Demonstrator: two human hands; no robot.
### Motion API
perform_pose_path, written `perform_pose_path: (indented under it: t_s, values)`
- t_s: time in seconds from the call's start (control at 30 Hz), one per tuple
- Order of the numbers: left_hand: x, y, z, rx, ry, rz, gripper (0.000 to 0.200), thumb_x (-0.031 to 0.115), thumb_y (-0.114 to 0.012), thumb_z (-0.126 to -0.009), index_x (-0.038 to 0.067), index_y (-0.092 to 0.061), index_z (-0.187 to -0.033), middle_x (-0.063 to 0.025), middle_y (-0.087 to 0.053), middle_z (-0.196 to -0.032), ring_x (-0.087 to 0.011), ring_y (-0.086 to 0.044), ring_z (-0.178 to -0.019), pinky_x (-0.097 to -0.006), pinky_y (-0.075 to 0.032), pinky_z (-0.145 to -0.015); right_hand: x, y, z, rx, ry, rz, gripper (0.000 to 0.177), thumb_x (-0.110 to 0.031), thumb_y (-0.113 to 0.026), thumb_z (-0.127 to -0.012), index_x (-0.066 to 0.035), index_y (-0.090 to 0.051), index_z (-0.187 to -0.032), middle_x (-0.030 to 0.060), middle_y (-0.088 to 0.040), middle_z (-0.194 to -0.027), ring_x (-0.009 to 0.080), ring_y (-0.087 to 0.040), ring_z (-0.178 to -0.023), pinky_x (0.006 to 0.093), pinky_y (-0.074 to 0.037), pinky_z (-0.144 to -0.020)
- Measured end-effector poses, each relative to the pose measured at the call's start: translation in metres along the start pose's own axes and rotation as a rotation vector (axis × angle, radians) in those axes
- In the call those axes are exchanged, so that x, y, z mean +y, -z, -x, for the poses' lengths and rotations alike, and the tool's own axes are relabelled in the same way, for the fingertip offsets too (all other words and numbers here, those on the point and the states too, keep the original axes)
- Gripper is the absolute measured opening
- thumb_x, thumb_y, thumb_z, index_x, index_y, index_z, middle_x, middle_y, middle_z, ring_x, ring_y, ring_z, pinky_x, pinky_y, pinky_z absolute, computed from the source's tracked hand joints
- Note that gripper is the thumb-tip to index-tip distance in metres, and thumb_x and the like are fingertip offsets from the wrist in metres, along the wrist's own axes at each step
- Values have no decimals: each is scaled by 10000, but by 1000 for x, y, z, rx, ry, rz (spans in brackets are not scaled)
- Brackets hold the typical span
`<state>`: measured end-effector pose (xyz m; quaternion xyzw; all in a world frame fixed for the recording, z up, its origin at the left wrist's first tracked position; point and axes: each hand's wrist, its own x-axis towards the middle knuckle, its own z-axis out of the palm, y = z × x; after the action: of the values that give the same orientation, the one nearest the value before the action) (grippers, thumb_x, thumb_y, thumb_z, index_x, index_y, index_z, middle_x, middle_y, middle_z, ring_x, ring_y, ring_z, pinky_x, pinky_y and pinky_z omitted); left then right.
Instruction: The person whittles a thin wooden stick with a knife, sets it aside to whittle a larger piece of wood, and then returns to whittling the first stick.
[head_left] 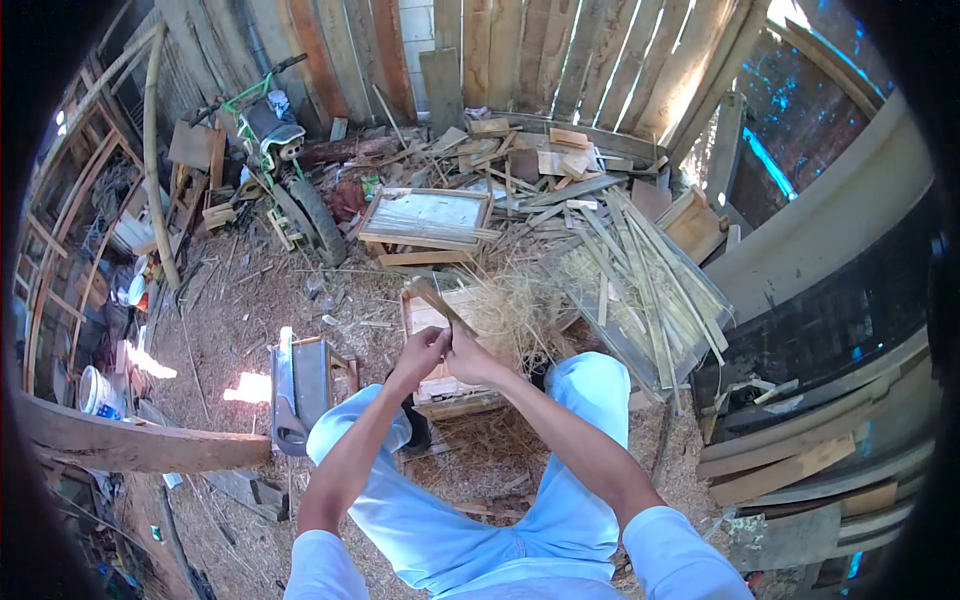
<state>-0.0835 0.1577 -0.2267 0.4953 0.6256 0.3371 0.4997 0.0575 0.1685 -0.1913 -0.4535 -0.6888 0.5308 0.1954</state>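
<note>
My left hand [426,352] is closed, its fingers pressed together beside my other hand. My right hand [468,357] is wrapped round the lower end of a bamboo strip [436,300], which slants up and away to the left. Both hands meet at this end of the strip, and whether a small tool is between them I cannot make out. Below them stands a low wooden box [460,405], between my knees. A heap of fine shavings [520,318] lies at the box's right side.
A handsaw [288,415] rests on a small stool [314,380] to the left. On the right, long split strips [645,285] lie across a dark board [585,275]. Farther off are a wooden frame [425,215], scrap wood [570,160] and a small motorbike [290,180]. A beam [150,436] juts in from the left.
</note>
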Motion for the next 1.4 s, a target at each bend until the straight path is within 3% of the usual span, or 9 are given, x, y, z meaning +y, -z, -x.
perform_pose_path:
  t_s: [0.17,0.27,0.37,0.43,0.47,0.73,1.1,1.3,1.4]
  values:
    - [7,-11,-18,-163,37,208,336,243,-536,-923,-25,-561,-1126,-80,-631,-996,-160,-597,-931,-327,-501,-788,24,23,-1,-54,-18,140,591,-76,-415,-854,105,-170,-1360,336,-411,-1252,387,-424,-1201,418,-369,-995]
    - [18,-19,-23,-75,87,168,257,193,-499,-917,-24,-568,-1035,-116,-629,-979,-184,-632,-794,-337,-525,-702,5,70,20,-141,90,266,380,-214,-477,-898,73,-479,-1148,246,-565,-1111,340,-541,-1081,389,-419,-910]
    - [38,-19,-14,97,84,-57,202,149,-439,-904,-6,-567,-920,-172,-633,-802,-266,-645,-661,-369,-512,-600,4,139,38,243,-83,455,206,-137,-474,-850,7,-613,-900,208,-630,-919,365,-593,-905,446,-456,-796]
    - [21,-6,-23,292,-351,-498,212,159,-426,-898,-7,-539,-964,-234,-619,-780,-372,-624,-686,-442,-490,-618,93,185,28,631,-5,763,162,-106,-499,-811,9,-613,-809,215,-611,-841,375,-588,-817,473,-460,-709]
    - [27,-3,-22,298,-274,-503,219,178,-423,-890,1,-531,-962,-271,-598,-764,-440,-590,-720,-491,-466,-648,87,207,37,619,-348,688,165,-126,-524,-802,-16,-639,-846,200,-614,-882,351,-589,-888,450,-477,-748]
    - [19,-3,-23,265,-371,-691,236,213,-415,-892,38,-544,-984,-247,-609,-721,-427,-599,-690,-512,-469,-635,153,247,62,798,-720,854,368,-124,-562,-814,-40,-512,-1168,211,-480,-1188,375,-527,-1077,458,-474,-860]
    - [23,17,-27,244,-404,-791,241,257,-426,-887,62,-538,-974,-229,-608,-679,-407,-605,-635,-520,-477,-591,198,302,69,876,-369,980,222,-142,-503,-787,22,-648,-821,258,-642,-863,379,-641,-797,458,-504,-743]
    - [12,29,-26,259,-396,-761,243,310,-426,-904,130,-545,-1015,-216,-617,-702,-417,-607,-651,-531,-479,-588,90,318,74,939,-312,796,370,-300,-521,-862,45,-573,-983,287,-605,-952,447,-580,-900,478,-456,-799]
    - [3,30,-29,205,-389,-770,305,389,-423,-932,166,-556,-1090,-208,-630,-739,-421,-609,-668,-513,-480,-589,51,324,50,903,-24,486,315,-224,-493,-894,36,-481,-1073,187,-617,-834,297,-594,-611,382,-501,-573]
